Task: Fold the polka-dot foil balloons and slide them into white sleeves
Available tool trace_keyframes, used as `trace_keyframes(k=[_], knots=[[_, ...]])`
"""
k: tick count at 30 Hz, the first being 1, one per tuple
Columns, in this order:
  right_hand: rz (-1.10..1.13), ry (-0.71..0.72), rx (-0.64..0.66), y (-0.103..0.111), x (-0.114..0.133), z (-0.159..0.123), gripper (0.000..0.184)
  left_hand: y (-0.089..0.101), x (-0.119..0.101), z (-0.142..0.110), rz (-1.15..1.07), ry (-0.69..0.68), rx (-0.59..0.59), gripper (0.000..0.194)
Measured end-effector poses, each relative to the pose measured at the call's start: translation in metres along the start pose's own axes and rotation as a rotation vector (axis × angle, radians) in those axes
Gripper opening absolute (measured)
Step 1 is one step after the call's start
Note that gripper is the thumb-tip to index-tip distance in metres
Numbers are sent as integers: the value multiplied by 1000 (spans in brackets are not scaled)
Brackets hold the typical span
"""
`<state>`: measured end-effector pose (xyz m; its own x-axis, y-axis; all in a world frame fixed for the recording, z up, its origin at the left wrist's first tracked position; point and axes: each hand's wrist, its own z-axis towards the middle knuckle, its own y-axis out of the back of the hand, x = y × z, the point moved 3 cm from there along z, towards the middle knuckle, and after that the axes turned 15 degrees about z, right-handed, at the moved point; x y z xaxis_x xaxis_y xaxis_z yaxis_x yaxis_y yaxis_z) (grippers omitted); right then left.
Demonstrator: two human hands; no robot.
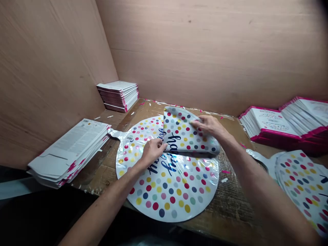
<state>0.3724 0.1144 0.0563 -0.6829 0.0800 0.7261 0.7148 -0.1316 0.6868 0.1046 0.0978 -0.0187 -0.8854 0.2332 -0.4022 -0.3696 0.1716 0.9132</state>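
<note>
Left hand (153, 152), right hand (208, 125) both palm-down, fingers inward.

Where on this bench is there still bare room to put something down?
Bare patches of the wooden bench show between the dotted foil balloon and the pink-edged stacks, and beside the corner stack. The middle is crowded: the left hand and right hand rest on the balloon's folded-over flap, and a balloon pile fills the right.

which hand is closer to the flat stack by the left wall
Left. The left hand is on the foil balloon, to the right of the stack. The right hand lies farther right of it, on the balloon's folded flap.
</note>
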Motion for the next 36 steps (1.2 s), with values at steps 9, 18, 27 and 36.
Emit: trace_keyframes(k=[9,18,27,36], knots=[[39,-81,-398,-30,-114,-69,56,-3,-15,19,186,199,-106,34],[-165,42,-498,-21,-101,-75,55,-39,-37,24,516,-376,-185,70],[-758,491,199,-51,-53,-69,36,-43,-25,27,398,-315,-117,83],[-610,131,138,-50,-73,-142,25,-24,-33,15,291,-325,-122,80]])
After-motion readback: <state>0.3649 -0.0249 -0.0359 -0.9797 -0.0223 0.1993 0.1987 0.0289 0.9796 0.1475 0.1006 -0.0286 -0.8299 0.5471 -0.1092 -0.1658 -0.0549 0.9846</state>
